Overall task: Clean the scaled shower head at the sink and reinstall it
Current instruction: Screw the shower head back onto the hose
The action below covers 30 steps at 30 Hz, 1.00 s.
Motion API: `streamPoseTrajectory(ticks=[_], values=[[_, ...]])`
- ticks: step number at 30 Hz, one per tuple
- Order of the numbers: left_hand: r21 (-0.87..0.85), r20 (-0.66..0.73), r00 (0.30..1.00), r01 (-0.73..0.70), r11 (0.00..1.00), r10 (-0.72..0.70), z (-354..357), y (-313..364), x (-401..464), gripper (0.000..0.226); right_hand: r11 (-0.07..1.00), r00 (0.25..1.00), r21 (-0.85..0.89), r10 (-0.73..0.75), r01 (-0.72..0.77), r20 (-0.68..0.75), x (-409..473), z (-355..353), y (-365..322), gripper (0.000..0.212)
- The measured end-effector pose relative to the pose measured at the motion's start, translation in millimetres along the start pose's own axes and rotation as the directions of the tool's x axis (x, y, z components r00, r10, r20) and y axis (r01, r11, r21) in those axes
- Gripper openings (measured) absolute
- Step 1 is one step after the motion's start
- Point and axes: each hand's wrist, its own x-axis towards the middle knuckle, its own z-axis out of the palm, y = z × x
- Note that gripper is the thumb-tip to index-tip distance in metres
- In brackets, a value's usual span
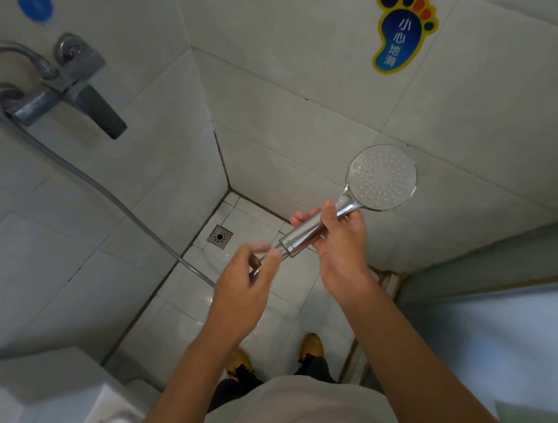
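Right hand [337, 239] grips the shower head [364, 188] by its chrome handle, spray face up, above the shower floor [184, 310]. Left hand [244, 284] fingers pinch the hose [69, 164] end at the handle base.

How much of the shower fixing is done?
Nearly finished, it seems. The shower head is back in the shower corner, not at a sink, and its face looks fairly clean. Right now the right hand holds the handle while the left hand pinches the hose end at its base. Left to do: finish joining them and hang it up.
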Motion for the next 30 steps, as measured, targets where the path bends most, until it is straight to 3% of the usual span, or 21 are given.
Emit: streamPoseTrajectory(ticks=[2,4,7,10,13,16,17,23,25,28,30], values=[[0.036,-0.013,0.999,-0.037,0.999,0.038,0.3,-0.4,0.3,0.03,1.0,1.0,-0.002,-0.001,0.001,0.006,-0.7,-0.1,-0.2,0.017],[0.066,-0.013,0.999,-0.046,0.997,0.047,-0.4,-3.7,1.0,0.014,1.0,1.0,-0.004,0.0,0.0,0.003,-1.0,-1.3,-0.5,0.016],[0.032,-0.006,1.0,-0.007,0.999,0.008,-0.9,-3.7,-0.6,0.04,1.0,1.0,-0.004,0.002,-0.003,-0.007,-0.8,-2.4,0.0,0.025],[0.046,0.006,1.0,-0.015,0.999,0.015,-0.1,0.7,-1.3,0.038,1.0,1.0,0.003,-0.002,0.002,-0.012,-1.1,-1.8,0.6,0.023],[0.112,-0.017,0.999,-0.031,0.993,0.033,0.6,-3.6,1.0,0.019,1.0,1.0,0.004,-0.003,0.003,-0.011,-1.2,-2.1,0.4,0.02],[0.036,-0.015,1.0,0.026,0.999,-0.026,-0.1,-7.5,-0.1,0.052,1.0,1.0,-0.001,0.002,-0.002,-0.006,-1.8,-2.6,-0.1,0.027],[0.027,-0.015,0.999,0.031,0.999,-0.031,-0.3,-5.8,-0.6,0.053,1.0,1.0,-0.004,0.003,-0.003,-0.007,-2.2,-2.6,-0.1,0.026],[0.162,-0.022,0.997,-0.069,0.984,0.074,0.5,-4.0,0.0,0.016,1.0,1.0,0.001,0.008,-0.008,-0.012,-2.9,-2.3,1.0,0.025],[0.124,-0.025,0.998,-0.054,0.991,0.058,-0.5,-5.9,-2.1,0.031,1.0,1.0,0.0,0.013,-0.013,-0.012,-3.0,-2.8,1.5,0.026],[0.018,-0.001,1.0,-0.011,1.0,0.011,-1.9,-2.2,-3.8,0.029,1.0,1.0,-0.012,0.01,-0.01,-0.009,-3.4,-2.7,2.1,0.024],[0.018,0.01,1.0,-0.007,1.0,0.007,-1.0,-1.4,-2.9,0.043,1.0,1.0,-0.01,0.009,-0.009,-0.002,-4.0,-1.8,2.7,0.022]])
